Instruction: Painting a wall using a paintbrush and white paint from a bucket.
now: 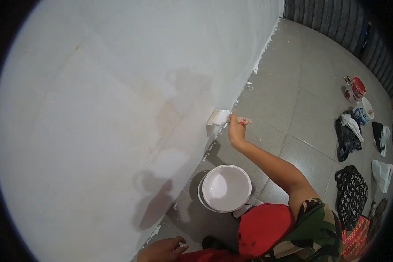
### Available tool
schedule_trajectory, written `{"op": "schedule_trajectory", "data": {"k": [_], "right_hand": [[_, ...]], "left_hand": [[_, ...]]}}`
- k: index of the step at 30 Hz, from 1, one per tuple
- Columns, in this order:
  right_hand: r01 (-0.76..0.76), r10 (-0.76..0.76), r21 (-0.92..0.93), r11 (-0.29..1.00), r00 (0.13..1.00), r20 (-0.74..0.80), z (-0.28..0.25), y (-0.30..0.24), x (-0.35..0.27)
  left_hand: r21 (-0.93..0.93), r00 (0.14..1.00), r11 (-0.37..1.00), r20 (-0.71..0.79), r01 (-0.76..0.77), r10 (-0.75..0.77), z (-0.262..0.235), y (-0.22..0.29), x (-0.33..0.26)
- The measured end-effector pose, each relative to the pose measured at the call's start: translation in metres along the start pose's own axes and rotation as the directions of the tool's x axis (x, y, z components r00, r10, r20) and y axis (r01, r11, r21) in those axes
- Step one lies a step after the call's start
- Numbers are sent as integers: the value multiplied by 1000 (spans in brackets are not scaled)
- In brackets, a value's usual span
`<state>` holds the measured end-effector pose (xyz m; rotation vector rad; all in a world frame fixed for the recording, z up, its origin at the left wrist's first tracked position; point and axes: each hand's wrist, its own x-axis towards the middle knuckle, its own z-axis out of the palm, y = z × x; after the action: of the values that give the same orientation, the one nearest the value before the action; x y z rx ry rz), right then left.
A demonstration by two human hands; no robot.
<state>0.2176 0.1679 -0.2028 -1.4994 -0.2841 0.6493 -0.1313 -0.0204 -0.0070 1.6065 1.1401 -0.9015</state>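
The right hand [237, 132] gripped a paintbrush [218, 118] by its red-marked handle, the brush head against the foot of the white wall [96, 109], just above the edge of the tiled floor [273, 87]. The left hand [161, 250] hung near the lower edge, fingers loosely curled; whether it held anything could not be told. A white bucket [241, 190] stood on the floor near the wall, between the brush and a red-clothed knee [266, 227]. Two tubs [365, 114] and a black bag [347, 142] sat far right.
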Motion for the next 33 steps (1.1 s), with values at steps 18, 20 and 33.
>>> {"op": "schedule_trajectory", "data": {"k": [18, 20, 33], "right_hand": [[10, -89, 321, 947, 969, 231, 11, 27, -22], [18, -20, 13, 1000, 982, 186, -3, 23, -25], [96, -460, 720, 688, 824, 330, 36, -215, -101]], "left_hand": [[-33, 997, 999, -70, -41, 38, -1, -19, 19], [-32, 996, 998, -82, -49, 47, 1, -22, 17], [-56, 999, 998, -41, -31, 29, 1, -19, 15]]}}
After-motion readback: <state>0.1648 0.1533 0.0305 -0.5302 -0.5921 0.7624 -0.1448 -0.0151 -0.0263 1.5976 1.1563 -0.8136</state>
